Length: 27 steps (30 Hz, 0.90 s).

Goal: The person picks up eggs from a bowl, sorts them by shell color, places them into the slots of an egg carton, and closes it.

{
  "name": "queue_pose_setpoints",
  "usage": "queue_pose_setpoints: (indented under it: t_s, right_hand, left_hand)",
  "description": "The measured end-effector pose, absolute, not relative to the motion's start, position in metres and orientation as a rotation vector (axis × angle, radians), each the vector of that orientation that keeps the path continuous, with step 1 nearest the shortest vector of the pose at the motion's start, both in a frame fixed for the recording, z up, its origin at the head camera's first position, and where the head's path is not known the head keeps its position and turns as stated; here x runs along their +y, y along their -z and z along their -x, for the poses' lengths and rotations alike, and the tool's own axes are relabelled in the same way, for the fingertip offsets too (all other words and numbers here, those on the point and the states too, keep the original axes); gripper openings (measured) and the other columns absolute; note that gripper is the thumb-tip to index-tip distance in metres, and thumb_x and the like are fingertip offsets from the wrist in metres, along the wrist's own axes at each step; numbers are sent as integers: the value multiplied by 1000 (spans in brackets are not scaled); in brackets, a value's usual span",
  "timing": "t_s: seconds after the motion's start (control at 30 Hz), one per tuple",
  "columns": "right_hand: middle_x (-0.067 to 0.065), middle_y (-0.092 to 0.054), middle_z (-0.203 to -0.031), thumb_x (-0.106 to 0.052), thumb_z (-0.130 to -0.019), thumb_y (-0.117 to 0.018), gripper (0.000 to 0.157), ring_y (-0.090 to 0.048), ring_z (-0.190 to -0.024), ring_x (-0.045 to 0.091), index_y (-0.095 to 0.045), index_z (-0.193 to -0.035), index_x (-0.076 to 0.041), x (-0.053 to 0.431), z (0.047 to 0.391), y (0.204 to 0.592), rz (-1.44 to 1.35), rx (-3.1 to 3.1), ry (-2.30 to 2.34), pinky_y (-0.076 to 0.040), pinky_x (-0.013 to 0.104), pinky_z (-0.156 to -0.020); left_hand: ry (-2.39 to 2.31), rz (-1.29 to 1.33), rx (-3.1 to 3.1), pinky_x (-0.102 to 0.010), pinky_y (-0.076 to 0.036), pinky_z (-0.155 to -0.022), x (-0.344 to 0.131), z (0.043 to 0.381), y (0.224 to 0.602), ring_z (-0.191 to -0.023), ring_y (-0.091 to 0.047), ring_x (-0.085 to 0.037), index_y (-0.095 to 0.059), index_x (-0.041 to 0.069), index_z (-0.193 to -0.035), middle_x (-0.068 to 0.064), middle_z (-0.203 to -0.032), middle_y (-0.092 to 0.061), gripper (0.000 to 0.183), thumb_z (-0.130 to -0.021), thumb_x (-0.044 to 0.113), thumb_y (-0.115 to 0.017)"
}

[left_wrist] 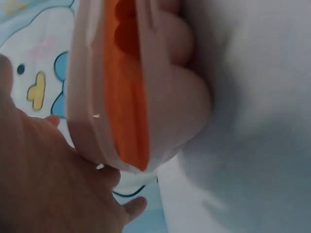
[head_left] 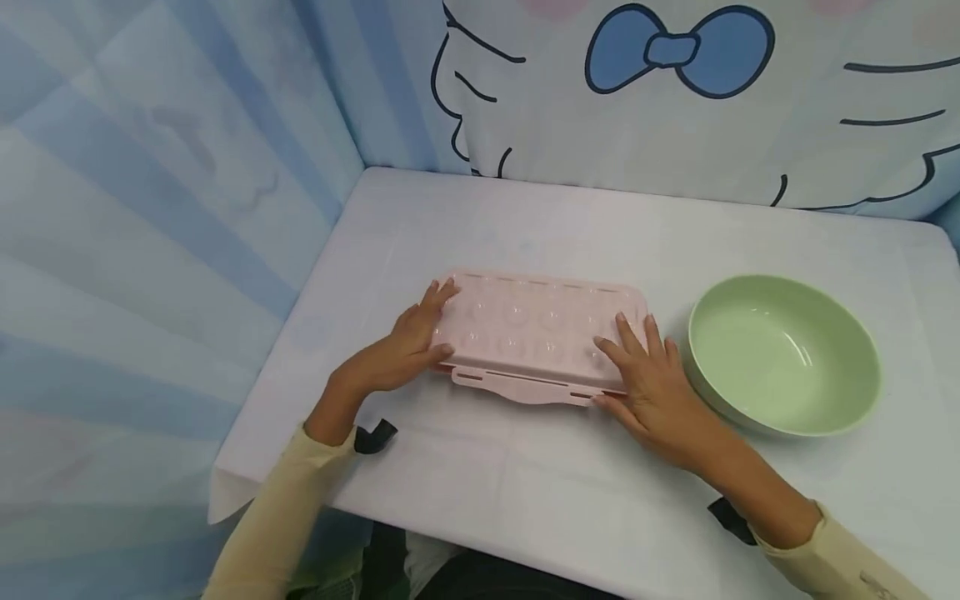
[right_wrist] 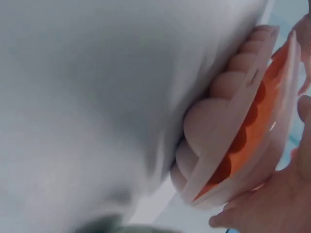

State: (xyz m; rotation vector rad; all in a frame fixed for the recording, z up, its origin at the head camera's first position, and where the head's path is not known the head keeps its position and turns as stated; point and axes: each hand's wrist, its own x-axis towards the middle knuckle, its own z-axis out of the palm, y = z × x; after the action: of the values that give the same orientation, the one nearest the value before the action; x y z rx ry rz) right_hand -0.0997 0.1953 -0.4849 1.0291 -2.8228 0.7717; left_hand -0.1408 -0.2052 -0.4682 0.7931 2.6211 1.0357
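A pink lidded egg box (head_left: 536, 325) lies on the table, its front flap (head_left: 521, 386) sticking out toward me. Both wrist views show a gap between lid (left_wrist: 85, 92) and base (right_wrist: 214, 121), with an orange-looking inside. My left hand (head_left: 405, 346) touches the box's left end, thumb near the front corner and fingers near the back one. On the right end of the lid rest the spread fingers of my right hand (head_left: 660, 400), its thumb by the front edge at the flap. The box's contents are hidden.
A green bowl (head_left: 783, 358) stands to the right of the box, close to my right hand. White cloth covers the table (head_left: 480, 467). Patterned curtains (head_left: 150, 250) hang along the left and back edges.
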Motion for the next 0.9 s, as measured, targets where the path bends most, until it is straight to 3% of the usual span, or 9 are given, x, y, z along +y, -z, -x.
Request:
queue_pose_setpoints:
  t_s: [0.17,0.4,0.53,0.73,0.9]
  right_hand:
    - [23,-1,-170,-45,-101,-64,87,7,-154,45,-13,-168,-23,183,101,495,-1039,-2907,-596,1,68,-119]
    - [23,-4,-170,-49,-96,-67,92,2,-154,45,-21,-166,-11,169,101,499,-976,-2863,-534,-9,74,-116]
    - [27,-7,-169,-44,-92,-74,95,0,-154,47,-25,-164,-6,166,100,501,-945,-2843,-535,-12,75,-114]
    - [31,-16,-165,-35,-86,-84,97,-5,-153,49,-32,-161,-3,161,99,506,-899,-2796,-525,-17,77,-111]
    - [30,-17,-165,-33,-85,-86,98,-6,-153,48,-32,-161,-2,158,98,507,-851,-2814,-531,-19,79,-109]
  left_hand:
    - [-707,-764,2686,-63,7,-119,-192,137,476,-153,25,-30,-1,24,-168,-9,-170,21,89,-103,54,-55]
    - [-347,-716,2863,-65,5,-119,-181,130,481,-153,24,-27,-14,34,-168,-8,-171,16,100,-90,75,-60]
    - [-175,-781,2939,-63,2,-121,-176,130,485,-155,19,-24,-12,28,-169,-6,-173,10,106,-88,78,-60]
    - [-96,-907,2979,-53,-4,-124,-170,130,489,-157,7,-29,-14,13,-168,-13,-173,0,107,-92,69,-65]
    - [-86,-907,3002,-53,-7,-124,-168,128,491,-157,4,-32,-18,11,-167,-15,-172,-4,107,-91,67,-68]
